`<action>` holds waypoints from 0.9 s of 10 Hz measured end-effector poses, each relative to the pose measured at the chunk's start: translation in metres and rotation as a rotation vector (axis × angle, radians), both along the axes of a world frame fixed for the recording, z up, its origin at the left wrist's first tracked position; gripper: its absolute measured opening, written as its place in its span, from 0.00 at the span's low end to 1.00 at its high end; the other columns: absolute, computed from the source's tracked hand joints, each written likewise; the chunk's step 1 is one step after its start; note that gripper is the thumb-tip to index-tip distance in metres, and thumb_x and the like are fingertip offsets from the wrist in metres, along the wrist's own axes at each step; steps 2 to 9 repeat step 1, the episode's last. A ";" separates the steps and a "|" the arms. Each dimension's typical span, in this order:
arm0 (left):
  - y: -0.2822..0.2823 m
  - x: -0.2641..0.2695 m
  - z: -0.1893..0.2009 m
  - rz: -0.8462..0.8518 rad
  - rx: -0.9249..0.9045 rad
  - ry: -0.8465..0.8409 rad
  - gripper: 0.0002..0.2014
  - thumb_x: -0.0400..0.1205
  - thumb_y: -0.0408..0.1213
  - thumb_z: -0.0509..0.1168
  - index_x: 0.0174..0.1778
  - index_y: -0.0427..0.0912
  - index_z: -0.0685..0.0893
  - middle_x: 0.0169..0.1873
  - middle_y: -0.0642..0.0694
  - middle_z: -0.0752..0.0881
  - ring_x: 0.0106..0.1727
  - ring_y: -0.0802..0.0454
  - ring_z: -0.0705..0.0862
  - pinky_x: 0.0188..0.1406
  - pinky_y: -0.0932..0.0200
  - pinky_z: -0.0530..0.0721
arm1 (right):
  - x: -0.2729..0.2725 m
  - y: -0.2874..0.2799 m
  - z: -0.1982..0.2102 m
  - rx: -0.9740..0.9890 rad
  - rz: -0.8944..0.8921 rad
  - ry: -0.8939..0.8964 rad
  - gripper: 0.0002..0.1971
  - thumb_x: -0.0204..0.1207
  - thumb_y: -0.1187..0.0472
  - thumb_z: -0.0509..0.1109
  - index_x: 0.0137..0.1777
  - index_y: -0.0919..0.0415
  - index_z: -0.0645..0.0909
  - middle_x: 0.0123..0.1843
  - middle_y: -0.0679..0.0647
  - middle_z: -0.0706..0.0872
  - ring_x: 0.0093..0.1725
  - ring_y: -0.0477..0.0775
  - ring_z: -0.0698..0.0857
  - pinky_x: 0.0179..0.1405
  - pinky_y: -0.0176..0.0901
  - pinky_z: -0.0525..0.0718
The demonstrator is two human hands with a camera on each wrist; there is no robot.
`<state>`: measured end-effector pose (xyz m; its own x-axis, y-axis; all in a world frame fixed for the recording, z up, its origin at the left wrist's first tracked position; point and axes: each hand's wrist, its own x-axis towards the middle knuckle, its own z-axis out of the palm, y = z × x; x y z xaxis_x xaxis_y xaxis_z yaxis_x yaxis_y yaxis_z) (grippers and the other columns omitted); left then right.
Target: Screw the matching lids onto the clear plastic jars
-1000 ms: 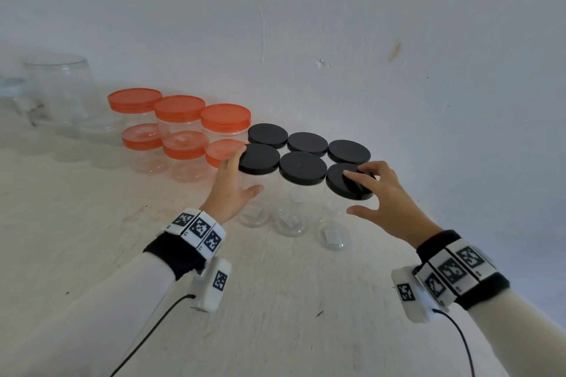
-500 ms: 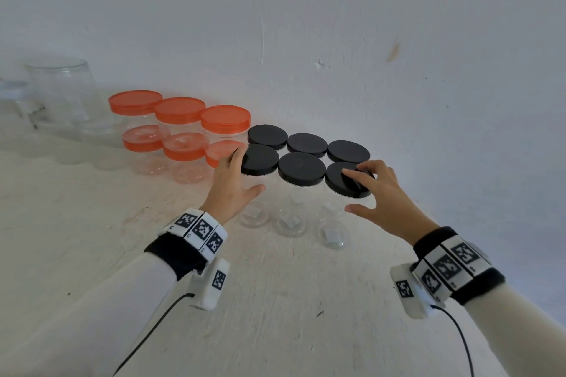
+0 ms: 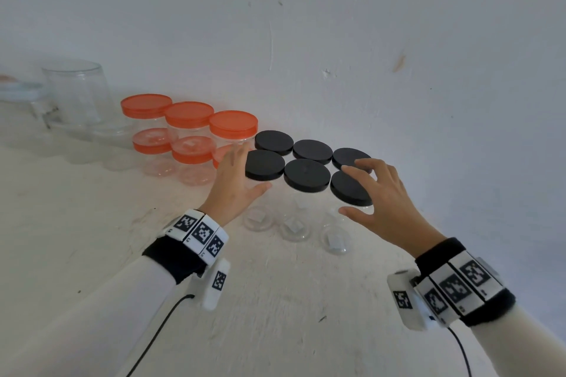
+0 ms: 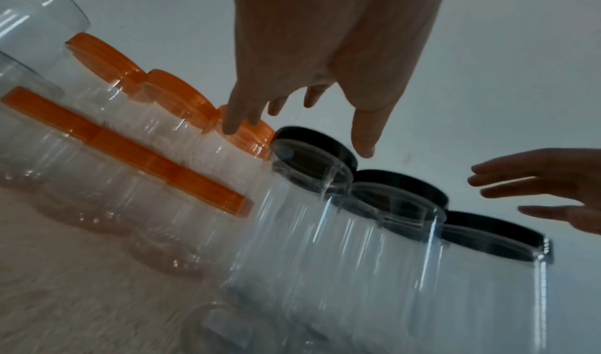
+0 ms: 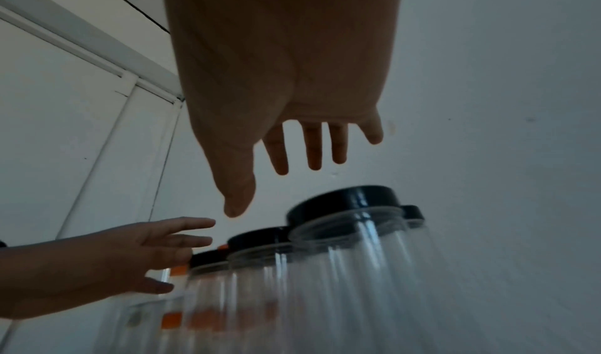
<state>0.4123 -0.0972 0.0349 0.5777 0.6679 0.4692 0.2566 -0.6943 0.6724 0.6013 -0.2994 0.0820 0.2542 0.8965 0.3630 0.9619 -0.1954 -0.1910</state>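
Several clear jars with black lids stand in two rows near the wall; the front-left lid (image 3: 265, 164), front-middle lid (image 3: 307, 174) and front-right lid (image 3: 352, 196) are nearest me. My left hand (image 3: 251, 170) is beside the front-left jar, fingers straight and holding nothing. In the left wrist view the left hand (image 4: 297, 138) hovers just above that lid (image 4: 318, 141). My right hand (image 3: 344, 190) is spread over the front-right lid. In the right wrist view the right hand (image 5: 257, 191) hangs above that lid (image 5: 344, 200), apart from it.
Orange-lidded clear jars (image 3: 190, 115) stand in two rows left of the black ones. A larger clear jar (image 3: 76, 92) without a lid stands at the far left. The white wall (image 3: 337, 55) runs close behind the jars. The white tabletop (image 3: 275, 300) stretches toward me.
Both hands stay by the outer front black-lidded jars. The right hand's fingers have come slightly left and lie looser over the front-right lid.
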 end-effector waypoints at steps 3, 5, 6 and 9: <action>-0.005 -0.016 0.013 -0.030 0.013 -0.037 0.39 0.77 0.44 0.71 0.80 0.46 0.56 0.79 0.45 0.60 0.80 0.50 0.56 0.74 0.61 0.56 | -0.026 0.006 0.004 0.133 0.061 0.028 0.28 0.72 0.51 0.75 0.70 0.55 0.75 0.67 0.54 0.75 0.66 0.57 0.72 0.67 0.53 0.73; -0.005 -0.016 0.013 -0.030 0.013 -0.037 0.39 0.77 0.44 0.71 0.80 0.46 0.56 0.79 0.45 0.60 0.80 0.50 0.56 0.74 0.61 0.56 | -0.026 0.006 0.004 0.133 0.061 0.028 0.28 0.72 0.51 0.75 0.70 0.55 0.75 0.67 0.54 0.75 0.66 0.57 0.72 0.67 0.53 0.73; -0.005 -0.016 0.013 -0.030 0.013 -0.037 0.39 0.77 0.44 0.71 0.80 0.46 0.56 0.79 0.45 0.60 0.80 0.50 0.56 0.74 0.61 0.56 | -0.026 0.006 0.004 0.133 0.061 0.028 0.28 0.72 0.51 0.75 0.70 0.55 0.75 0.67 0.54 0.75 0.66 0.57 0.72 0.67 0.53 0.73; -0.005 -0.016 0.013 -0.030 0.013 -0.037 0.39 0.77 0.44 0.71 0.80 0.46 0.56 0.79 0.45 0.60 0.80 0.50 0.56 0.74 0.61 0.56 | -0.026 0.006 0.004 0.133 0.061 0.028 0.28 0.72 0.51 0.75 0.70 0.55 0.75 0.67 0.54 0.75 0.66 0.57 0.72 0.67 0.53 0.73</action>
